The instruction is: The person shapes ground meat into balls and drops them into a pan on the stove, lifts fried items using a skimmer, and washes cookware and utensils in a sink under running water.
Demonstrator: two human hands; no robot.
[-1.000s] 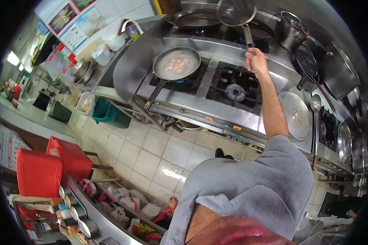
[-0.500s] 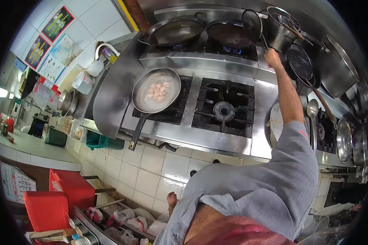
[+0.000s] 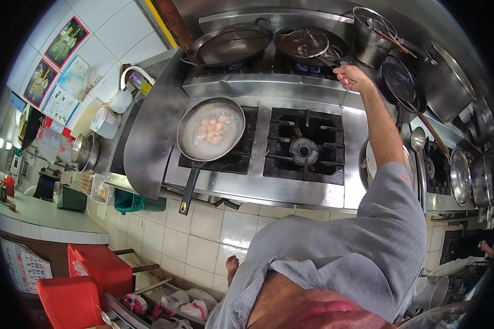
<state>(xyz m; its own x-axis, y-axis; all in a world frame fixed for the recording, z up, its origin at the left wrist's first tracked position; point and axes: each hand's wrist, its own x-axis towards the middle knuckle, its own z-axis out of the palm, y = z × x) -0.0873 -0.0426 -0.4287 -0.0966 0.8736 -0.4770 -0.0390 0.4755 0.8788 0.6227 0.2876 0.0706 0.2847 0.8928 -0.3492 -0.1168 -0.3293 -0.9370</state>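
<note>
strainer (image 3: 313,43) found over rear r. pan (image 3: 284,53), w/ its hoop within that pan's rim as seen from above; it is gripped by the r. hand (image 3: 350,78), fingers closed round its grip. l. hand (image 3: 232,265) noted low beside the body, well apart from the stove; fingers appear curled, but whether anything is held can't be told.

risks: blue flame (image 3: 303,67) observed under rear r. pan, near the r. hand & bare forearm (image 3: 380,120); a burn could be caused if the wrist is lowered or the reach prolonged. dark contents could be splashed if the strainer is tipped or jerked; drips could be shed on the stove if it is swung clear too fast. front pan (image 3: 191,153), w/ pale pink pieces (image 3: 212,130) in cloudy liquid, is unattended by either hand; its handle (image 3: 190,189) is seen past the stove edge & could be knocked by the body, w/ a spill as result.

not verified: depth of strainer, i.e. whether liquid is touched; mesh is poorly made out against dark contents. wire loops (image 3: 332,53) alongside, unclear. burner below front pan is covered, so lit/unlit can't be confirmed. another person (image 3: 485,248) at far r. is mostly cut off.
</note>
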